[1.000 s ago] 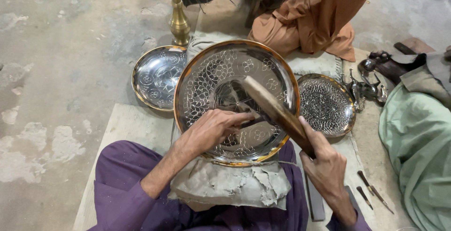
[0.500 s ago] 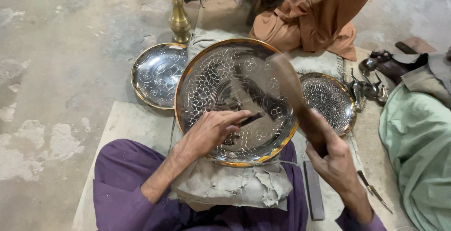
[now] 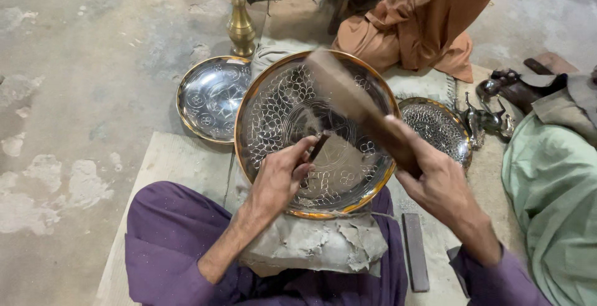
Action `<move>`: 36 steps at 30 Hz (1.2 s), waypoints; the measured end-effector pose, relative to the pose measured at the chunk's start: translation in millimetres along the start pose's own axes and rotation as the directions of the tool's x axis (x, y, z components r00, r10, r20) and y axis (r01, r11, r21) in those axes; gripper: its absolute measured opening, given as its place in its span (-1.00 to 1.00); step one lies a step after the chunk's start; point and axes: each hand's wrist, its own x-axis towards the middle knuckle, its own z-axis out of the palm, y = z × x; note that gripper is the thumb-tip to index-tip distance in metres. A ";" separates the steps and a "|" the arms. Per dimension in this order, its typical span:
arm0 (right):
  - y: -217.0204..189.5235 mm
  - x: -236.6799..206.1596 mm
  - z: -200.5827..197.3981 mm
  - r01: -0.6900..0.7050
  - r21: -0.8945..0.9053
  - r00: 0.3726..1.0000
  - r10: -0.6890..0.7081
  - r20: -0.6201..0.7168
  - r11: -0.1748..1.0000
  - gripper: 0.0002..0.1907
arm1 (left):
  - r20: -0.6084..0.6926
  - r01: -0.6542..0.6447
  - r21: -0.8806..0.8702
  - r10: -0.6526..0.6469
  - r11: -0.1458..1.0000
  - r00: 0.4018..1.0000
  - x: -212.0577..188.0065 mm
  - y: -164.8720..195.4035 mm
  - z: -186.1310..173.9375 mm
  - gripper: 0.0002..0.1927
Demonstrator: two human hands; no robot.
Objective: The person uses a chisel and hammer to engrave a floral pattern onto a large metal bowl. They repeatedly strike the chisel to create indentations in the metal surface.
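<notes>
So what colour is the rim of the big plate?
Gold, around a silvery engraved plate; the head view shows it.

- The left hand [image 3: 278,180] sits just left of the frame's centre, knuckles up, fingers curled together and pinched shut around a slim dark chisel [image 3: 319,146] that slants up and to the right.
- Its bare forearm runs down and left to a purple sleeve in the lower left of the frame.
- The right hand [image 3: 435,178] is right of centre, fist wrapped tight round the handle of a wooden mallet [image 3: 357,104], thumb lying along the top.
- The mallet head is blurred and reaches toward upper centre.
- The right wrist angles down to a purple cuff at the lower right edge.
</notes>
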 end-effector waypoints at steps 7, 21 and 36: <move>-22.6 25.1 -11.0 0.090 -0.163 0.996 -0.090 0.009 0.982 -0.15 | -0.157 -0.044 -0.059 0.035 0.997 0.987 -9.7 -12.7 14.0 -0.50; -38.5 34.9 -19.6 0.076 -0.287 0.996 -0.060 0.064 0.955 -0.13 | -0.194 0.019 -0.072 -0.032 0.997 0.980 -15.5 -24.6 22.9 -0.47; 6.6 -31.8 20.2 -0.235 0.017 0.966 0.236 -0.110 0.972 -0.20 | 0.143 0.043 -0.070 -0.032 0.997 0.989 4.7 -9.7 -1.0 -0.50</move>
